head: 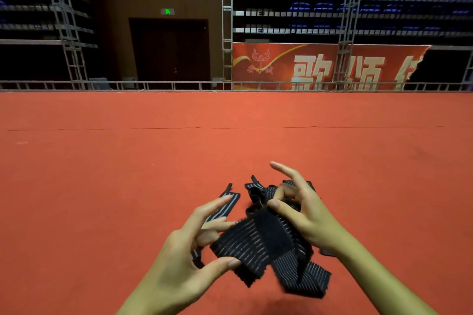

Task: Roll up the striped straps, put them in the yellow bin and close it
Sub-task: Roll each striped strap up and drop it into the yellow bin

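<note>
A black strap with thin grey stripes (245, 243) hangs between my two hands above the red carpet. My left hand (189, 258) pinches its near left edge between thumb and fingers. My right hand (304, 215) grips the strap's upper end, thumb on the plain black fastening patch, index finger stretched out. The strap's loose end (307, 279) trails down onto the carpet. Another striped strap (225, 202) lies flat on the carpet behind my left hand. More strap ends (258, 186) lie beyond my right hand. No yellow bin is in view.
Red carpet (153, 161) spreads wide in every direction. A low metal truss rail (179, 84) bounds its far edge. Behind stand a dark door, scaffolding, a red banner (320, 66) and rows of blue seats.
</note>
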A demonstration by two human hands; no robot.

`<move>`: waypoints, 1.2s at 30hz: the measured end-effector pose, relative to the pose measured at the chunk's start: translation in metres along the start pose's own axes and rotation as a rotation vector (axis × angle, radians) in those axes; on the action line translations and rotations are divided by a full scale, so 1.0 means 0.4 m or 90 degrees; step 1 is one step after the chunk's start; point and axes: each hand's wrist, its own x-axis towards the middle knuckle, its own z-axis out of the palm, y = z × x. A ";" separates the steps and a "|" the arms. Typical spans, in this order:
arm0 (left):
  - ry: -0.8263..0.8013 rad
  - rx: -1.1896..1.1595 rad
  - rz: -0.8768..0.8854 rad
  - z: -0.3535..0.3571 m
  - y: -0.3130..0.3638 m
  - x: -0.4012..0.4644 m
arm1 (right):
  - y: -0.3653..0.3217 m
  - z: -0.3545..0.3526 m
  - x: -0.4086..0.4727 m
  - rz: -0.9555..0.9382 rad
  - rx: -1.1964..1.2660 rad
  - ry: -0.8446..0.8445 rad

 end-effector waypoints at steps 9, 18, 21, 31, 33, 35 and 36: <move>0.022 -0.015 -0.100 -0.027 -0.019 -0.006 | -0.001 -0.033 0.011 -0.001 -0.010 0.061; 0.112 -0.001 -0.102 -0.061 -0.044 0.031 | 0.045 -0.048 -0.029 0.071 -0.029 0.053; 0.044 0.196 -0.030 -0.042 -0.042 0.085 | 0.009 0.011 -0.016 0.045 -0.042 0.017; 0.159 0.051 -0.072 0.003 -0.040 0.099 | -0.047 0.154 0.025 0.010 0.102 0.108; 0.191 -0.032 -0.112 0.024 -0.059 0.083 | -0.029 0.180 0.000 0.039 0.159 0.135; 0.223 -0.074 -0.125 0.050 -0.084 0.071 | -0.011 0.200 -0.032 0.068 0.184 0.145; 0.237 -0.072 -0.127 0.063 -0.097 0.067 | -0.003 0.206 -0.050 0.078 0.187 0.140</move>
